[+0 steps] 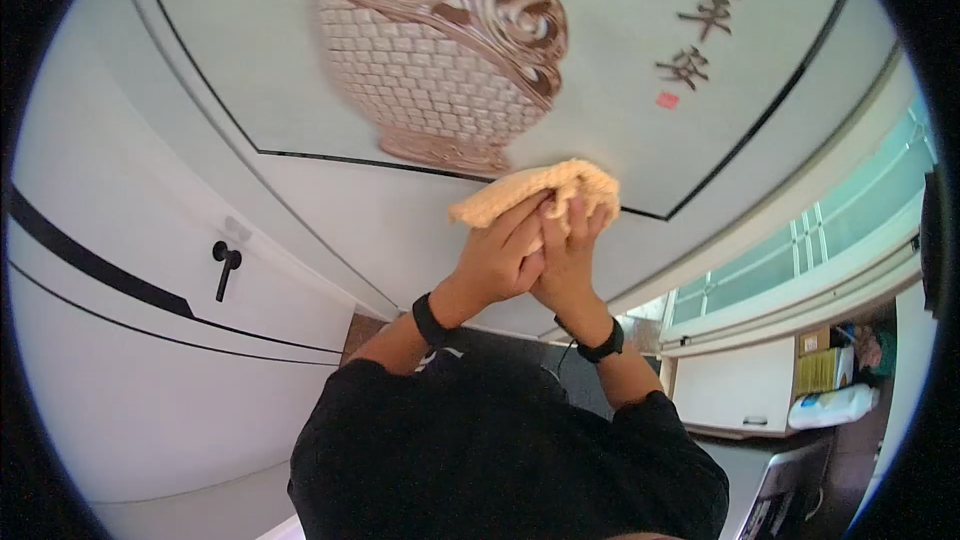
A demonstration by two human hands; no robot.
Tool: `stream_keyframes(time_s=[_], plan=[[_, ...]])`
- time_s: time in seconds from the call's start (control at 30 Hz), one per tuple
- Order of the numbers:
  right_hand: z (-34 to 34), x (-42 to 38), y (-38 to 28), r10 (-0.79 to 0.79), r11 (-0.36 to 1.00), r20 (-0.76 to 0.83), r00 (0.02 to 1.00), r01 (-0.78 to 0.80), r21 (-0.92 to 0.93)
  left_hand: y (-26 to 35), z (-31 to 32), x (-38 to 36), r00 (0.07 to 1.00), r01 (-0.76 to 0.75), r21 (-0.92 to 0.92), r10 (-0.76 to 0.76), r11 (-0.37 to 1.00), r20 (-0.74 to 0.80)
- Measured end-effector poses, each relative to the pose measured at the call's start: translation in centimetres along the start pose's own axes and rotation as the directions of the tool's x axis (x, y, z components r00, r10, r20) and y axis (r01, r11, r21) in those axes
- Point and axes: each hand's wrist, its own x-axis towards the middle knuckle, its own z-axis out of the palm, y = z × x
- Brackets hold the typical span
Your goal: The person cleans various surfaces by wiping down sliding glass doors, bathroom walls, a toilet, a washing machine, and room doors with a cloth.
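A yellow-orange cloth (540, 188) is bunched against the wall panel, over its black border line. My left hand (498, 258) grips the cloth's lower left part, with a black band on the wrist. Beside it, touching it, my right hand (568, 252) has its fingers pressed into the cloth's right part; that wrist wears a black band too. Above the cloth, the panel (610, 140) shows a brown and white vase picture (430, 70), with dark characters (705, 18) at its right.
On the left is a white door (120, 220) with a black handle (228, 265). A glazed green-tinted frame (800, 240) stands at the right. Below it are a white cabinet (735, 385), a white bottle (832, 406) and a metal-edged appliance (790, 480).
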Motion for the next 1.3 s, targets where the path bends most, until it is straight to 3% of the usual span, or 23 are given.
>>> stream_keyframes(time_s=[0.1,0.17,0.4,0.53,0.63,0.83,0.9,1.03,1.13,1.23,1.3], plan=[[2.1,2.4,-2.4,-0.051,0.998,0.065,0.997,0.047,0.051,-1.3,-2.9,-0.4,0.997,0.050,0.108,-0.042,0.993,-0.072],[2.4,5.2,-4.3,-0.058,0.996,0.011,0.998,0.057,0.061,-2.2,-5.0,0.3,0.995,0.056,0.181,-0.040,0.982,-0.091],[1.9,17.1,-8.4,-0.145,0.984,-0.158,0.977,0.159,0.085,-4.3,-11.3,6.9,0.979,0.090,0.148,-0.061,0.985,-0.194],[2.6,18.4,-9.5,-0.163,0.983,-0.200,0.966,0.176,0.047,-5.0,-12.5,7.8,0.971,0.082,0.116,-0.054,0.990,-0.233],[3.9,15.3,-9.5,-0.148,0.984,-0.046,0.988,0.152,0.097,-6.1,-12.7,4.3,0.977,0.194,0.131,-0.180,0.972,-0.117],[10.0,9.8,-12.8,-0.131,0.986,0.204,0.970,0.106,0.131,-10.7,-14.2,-5.0,0.961,0.277,0.172,-0.269,0.945,-0.071],[10.9,10.6,-13.6,-0.159,0.975,0.209,0.965,0.120,0.190,-11.3,-15.3,-5.5,0.933,0.361,0.140,-0.357,0.922,-0.050],[14.5,13.6,-17.4,-0.207,0.937,0.192,0.959,0.138,0.322,-13.8,-19.4,-5.9,0.931,0.360,0.182,-0.339,0.915,-0.137],[16.7,16.0,-19.1,-0.231,0.912,0.135,0.964,0.167,0.375,-15.8,-21.9,-4.6,0.939,0.322,0.169,-0.291,0.932,-0.184],[16.2,18.8,-19.9,-0.249,0.919,0.070,0.966,0.213,0.332,-13.1,-23.3,-0.1,0.923,0.341,0.099,-0.313,0.935,-0.225],[15.2,20.0,-19.7,-0.250,0.919,0.009,0.968,0.234,0.316,-12.9,-22.1,2.8,0.886,0.330,-0.101,-0.345,0.938,-0.311]])
